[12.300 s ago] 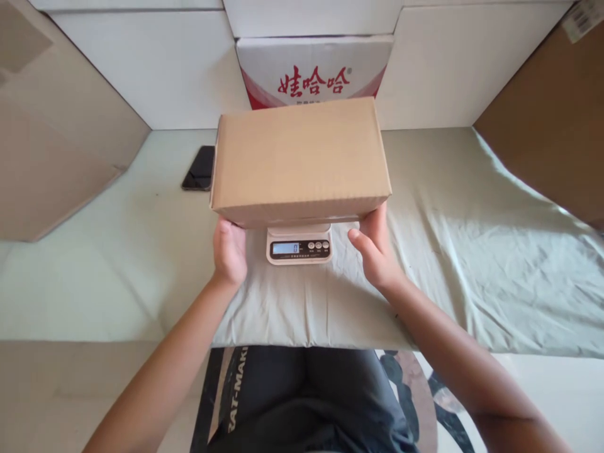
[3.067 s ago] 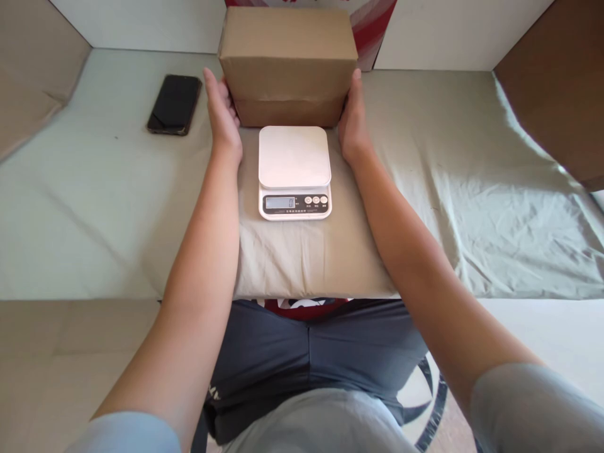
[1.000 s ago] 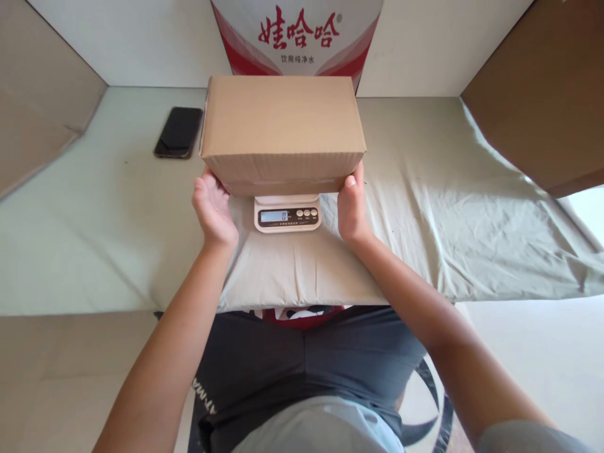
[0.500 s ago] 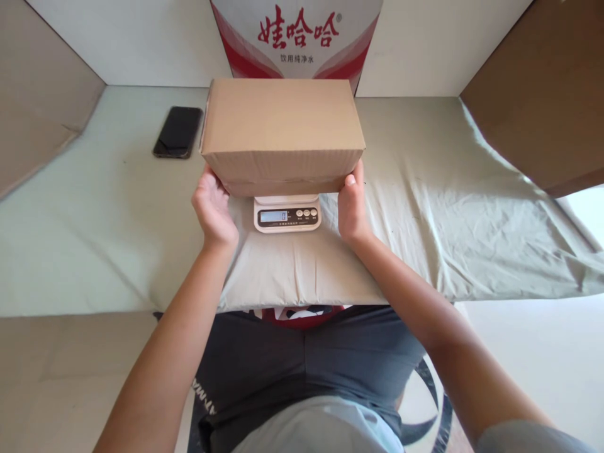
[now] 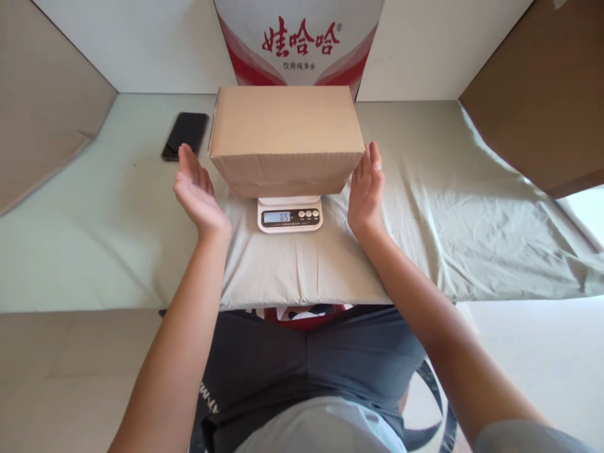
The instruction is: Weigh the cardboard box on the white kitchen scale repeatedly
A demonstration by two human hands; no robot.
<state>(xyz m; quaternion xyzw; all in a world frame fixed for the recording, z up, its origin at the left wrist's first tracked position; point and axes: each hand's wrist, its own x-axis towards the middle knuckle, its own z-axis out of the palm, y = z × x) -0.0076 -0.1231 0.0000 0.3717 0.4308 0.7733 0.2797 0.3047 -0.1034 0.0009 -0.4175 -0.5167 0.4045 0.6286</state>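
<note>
A closed brown cardboard box [image 5: 285, 129] rests on a white digital kitchen scale [image 5: 290, 224], covering most of its platform. Only the front panel of the scale shows, with its buttons and a lit display that seems to read 65. To the left of the box, my left hand [image 5: 198, 192] is open, fingers stretched out, apart from the cardboard. Close by the box's right side, my right hand [image 5: 367, 189] is open too, its fingers extended upward; whether the fingertips still brush the box I cannot tell.
A dark smartphone [image 5: 186, 135] lies on the pale green cloth [image 5: 117, 220] left of the box. Behind stands a white and red carton [image 5: 302, 41] with Chinese lettering. Large brown cardboard panels flank the table at left [image 5: 51, 107] and right [image 5: 538, 94].
Both hands have let go of the box and moved outward from its sides. The box has settled onto the scale, and the display has gone from 0 to about 65.
</note>
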